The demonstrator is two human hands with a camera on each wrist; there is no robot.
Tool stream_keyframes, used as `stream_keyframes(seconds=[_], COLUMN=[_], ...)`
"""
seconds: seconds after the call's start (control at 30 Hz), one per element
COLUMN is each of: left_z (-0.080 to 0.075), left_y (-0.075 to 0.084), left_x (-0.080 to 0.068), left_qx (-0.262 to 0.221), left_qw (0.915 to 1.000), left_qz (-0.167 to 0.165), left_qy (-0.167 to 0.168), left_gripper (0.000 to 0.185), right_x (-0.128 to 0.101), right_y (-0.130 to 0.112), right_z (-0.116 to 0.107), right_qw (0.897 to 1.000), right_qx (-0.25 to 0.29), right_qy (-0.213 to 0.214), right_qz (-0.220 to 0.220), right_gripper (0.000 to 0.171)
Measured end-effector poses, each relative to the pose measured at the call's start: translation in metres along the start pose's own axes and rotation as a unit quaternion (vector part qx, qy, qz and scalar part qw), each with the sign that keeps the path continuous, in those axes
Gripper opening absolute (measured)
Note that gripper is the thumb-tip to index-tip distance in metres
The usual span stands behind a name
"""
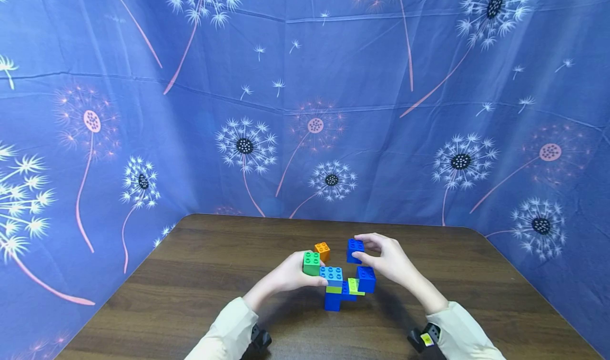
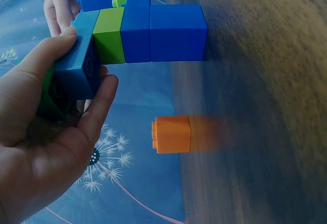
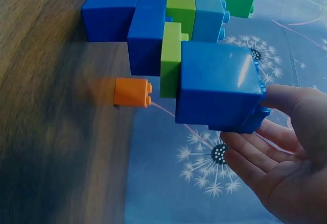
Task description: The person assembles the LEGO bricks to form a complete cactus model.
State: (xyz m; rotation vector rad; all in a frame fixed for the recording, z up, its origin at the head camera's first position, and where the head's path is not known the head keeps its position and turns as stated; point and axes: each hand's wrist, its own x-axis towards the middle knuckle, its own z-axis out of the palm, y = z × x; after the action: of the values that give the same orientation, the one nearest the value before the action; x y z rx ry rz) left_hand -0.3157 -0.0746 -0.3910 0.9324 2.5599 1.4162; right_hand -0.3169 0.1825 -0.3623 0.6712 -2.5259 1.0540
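Note:
A joined stack of toy building bricks stands on the wooden table point(image 1: 229, 264). It has a blue brick point(image 1: 332, 302) at its foot, lime pieces, a light blue brick point(image 1: 331, 276) and another blue brick point(image 1: 366, 279) at its right end. My left hand point(image 1: 290, 272) grips the light blue brick, thumb on its near side. A green brick point(image 1: 312, 263) sits at that brick's left end, close against the palm. My right hand point(image 1: 388, 257) pinches a separate blue brick point(image 1: 355, 251) between thumb and fingers, behind the stack's right end; the right wrist view mostly hides it.
An orange brick point(image 1: 322, 251) stands on the table just behind the left hand, studs up. A blue cloth point(image 1: 381, 190) with dandelion prints hangs behind the table's far edge and along its sides.

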Motion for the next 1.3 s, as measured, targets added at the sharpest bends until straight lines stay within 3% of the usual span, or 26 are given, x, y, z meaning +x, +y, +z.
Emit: stream_keyframes(seconds=[0.33, 0.73, 1.3], left_z=[0.000, 0.000, 0.000], left_y=[0.001, -0.001, 0.000], left_x=[0.000, 0.001, -0.001], left_qx=[-0.014, 0.002, -0.003], left_qw=[0.9999, 1.0000, 1.0000], left_qz=[-0.003, 0.002, 0.002], left_qy=[-0.004, -0.003, -0.005], left_gripper=[0.033, 0.034, 0.033], right_x=[-0.002, -0.003, -0.007], right_y=[-0.006, -0.008, -0.020], right_z=[0.001, 0.003, 0.007], right_qw=[1.000, 0.999, 0.998], right_qx=[0.009, 0.036, 0.053], right_qy=[-0.017, 0.006, -0.023], right_qz=[0.004, -0.010, -0.035], right_gripper=[0.040, 0.039, 0.038])
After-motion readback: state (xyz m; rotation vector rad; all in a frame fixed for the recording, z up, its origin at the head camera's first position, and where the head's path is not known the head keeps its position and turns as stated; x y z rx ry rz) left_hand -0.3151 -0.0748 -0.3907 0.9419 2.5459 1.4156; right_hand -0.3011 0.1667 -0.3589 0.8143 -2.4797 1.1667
